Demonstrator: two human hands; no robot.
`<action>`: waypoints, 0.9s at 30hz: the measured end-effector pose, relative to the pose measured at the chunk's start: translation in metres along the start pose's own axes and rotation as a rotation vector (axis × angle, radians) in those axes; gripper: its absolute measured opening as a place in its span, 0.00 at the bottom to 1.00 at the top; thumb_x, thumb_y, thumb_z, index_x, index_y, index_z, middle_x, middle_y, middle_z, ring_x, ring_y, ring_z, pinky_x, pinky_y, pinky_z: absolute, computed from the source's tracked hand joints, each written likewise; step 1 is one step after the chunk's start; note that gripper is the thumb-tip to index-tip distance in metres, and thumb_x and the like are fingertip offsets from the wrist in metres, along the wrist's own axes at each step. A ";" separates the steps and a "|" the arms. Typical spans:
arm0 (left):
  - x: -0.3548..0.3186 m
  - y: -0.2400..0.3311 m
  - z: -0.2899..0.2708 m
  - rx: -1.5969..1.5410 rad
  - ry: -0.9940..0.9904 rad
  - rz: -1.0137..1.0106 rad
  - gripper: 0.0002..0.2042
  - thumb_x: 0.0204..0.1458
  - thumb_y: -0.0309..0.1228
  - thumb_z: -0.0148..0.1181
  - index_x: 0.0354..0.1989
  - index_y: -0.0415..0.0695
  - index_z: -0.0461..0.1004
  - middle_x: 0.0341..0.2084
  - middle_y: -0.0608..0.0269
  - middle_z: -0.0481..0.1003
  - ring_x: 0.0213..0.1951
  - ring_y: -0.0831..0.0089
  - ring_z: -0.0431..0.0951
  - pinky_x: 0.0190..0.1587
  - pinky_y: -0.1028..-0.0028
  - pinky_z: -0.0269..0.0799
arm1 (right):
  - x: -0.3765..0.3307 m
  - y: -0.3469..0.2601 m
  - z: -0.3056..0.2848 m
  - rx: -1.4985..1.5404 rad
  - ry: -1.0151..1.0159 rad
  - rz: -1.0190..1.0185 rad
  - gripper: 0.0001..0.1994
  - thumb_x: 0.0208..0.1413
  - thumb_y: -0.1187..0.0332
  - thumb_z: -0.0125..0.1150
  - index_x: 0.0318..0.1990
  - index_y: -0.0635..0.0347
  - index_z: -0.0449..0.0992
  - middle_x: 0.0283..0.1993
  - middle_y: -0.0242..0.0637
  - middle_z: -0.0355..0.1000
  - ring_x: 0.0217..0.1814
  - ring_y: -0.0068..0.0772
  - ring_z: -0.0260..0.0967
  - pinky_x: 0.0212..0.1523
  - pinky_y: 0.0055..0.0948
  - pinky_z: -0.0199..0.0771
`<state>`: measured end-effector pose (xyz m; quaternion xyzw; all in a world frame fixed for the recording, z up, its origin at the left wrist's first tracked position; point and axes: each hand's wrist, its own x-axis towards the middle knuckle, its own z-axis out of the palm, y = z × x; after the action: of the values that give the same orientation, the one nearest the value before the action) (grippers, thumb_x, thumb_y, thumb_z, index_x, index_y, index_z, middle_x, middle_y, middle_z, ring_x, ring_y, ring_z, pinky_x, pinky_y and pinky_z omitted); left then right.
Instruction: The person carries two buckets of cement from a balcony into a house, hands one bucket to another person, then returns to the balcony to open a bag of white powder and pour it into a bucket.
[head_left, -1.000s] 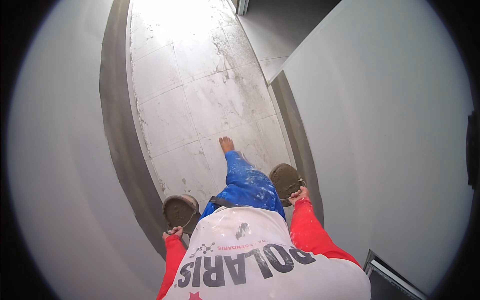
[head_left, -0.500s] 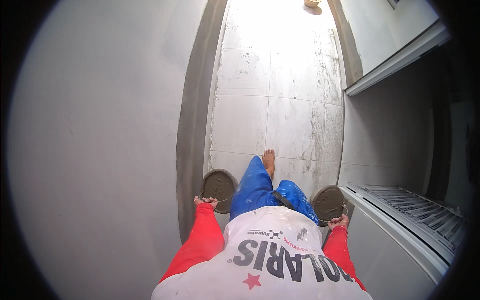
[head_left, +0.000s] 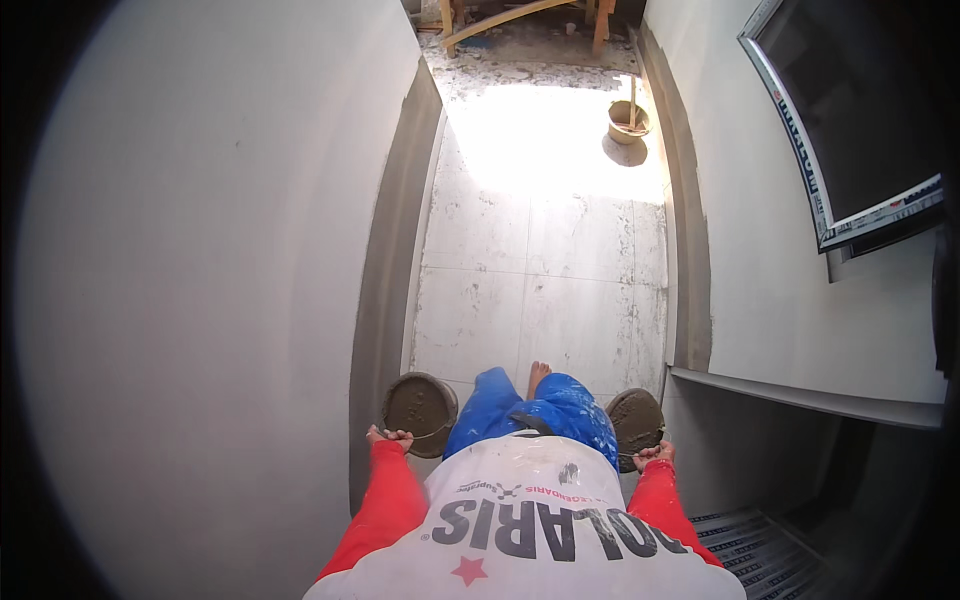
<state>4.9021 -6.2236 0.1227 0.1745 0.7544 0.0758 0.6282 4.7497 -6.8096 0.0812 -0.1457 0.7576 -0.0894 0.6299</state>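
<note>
while in both hands [head_left: 391, 438] [head_left: 656, 454], buckets [head_left: 418, 402] [head_left: 634, 414] (full)

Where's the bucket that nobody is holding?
In the head view, that bucket sits on the floor toward the upper right, near the brown strip along the right wall, well ahead of the right hand.

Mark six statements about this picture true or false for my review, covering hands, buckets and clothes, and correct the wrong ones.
1. The left hand holds a bucket of grey-brown mix. True.
2. The right hand is empty. False: it holds another bucket.
3. The sleeves are red. True.
4. The trousers are green. False: they are blue.
5. A third bucket stands on the floor ahead, near the right-hand wall. True.
6. The visible foot wears a shoe. False: it is bare.
</note>
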 end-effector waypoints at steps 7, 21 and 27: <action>-0.018 0.008 0.257 0.069 0.180 -0.031 0.21 0.51 0.55 0.45 0.21 0.51 0.57 0.11 0.69 0.53 0.17 0.70 0.56 0.35 0.62 0.59 | -0.024 -0.063 0.230 -0.008 0.032 0.022 0.13 0.46 0.59 0.50 0.17 0.48 0.55 0.16 0.30 0.55 0.18 0.30 0.54 0.44 0.45 0.60; -0.109 -0.054 0.819 0.230 -0.088 0.060 0.19 0.48 0.54 0.51 0.30 0.52 0.59 0.19 0.70 0.58 0.21 0.70 0.59 0.37 0.63 0.60 | -0.013 -0.228 0.682 0.038 0.156 0.000 0.13 0.44 0.57 0.47 0.19 0.53 0.56 0.14 0.35 0.52 0.17 0.36 0.55 0.41 0.51 0.62; -0.180 -0.079 1.086 0.347 -0.152 0.152 0.19 0.46 0.50 0.54 0.18 0.52 0.57 0.06 0.68 0.49 0.16 0.69 0.57 0.32 0.62 0.59 | -0.027 -0.291 0.906 0.132 0.132 0.041 0.11 0.44 0.60 0.46 0.16 0.48 0.56 0.11 0.29 0.49 0.11 0.29 0.47 0.37 0.44 0.62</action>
<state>5.9743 -6.4754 0.0456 0.3418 0.6913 -0.0214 0.6362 5.6740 -7.0313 0.0260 -0.0823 0.7929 -0.1357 0.5884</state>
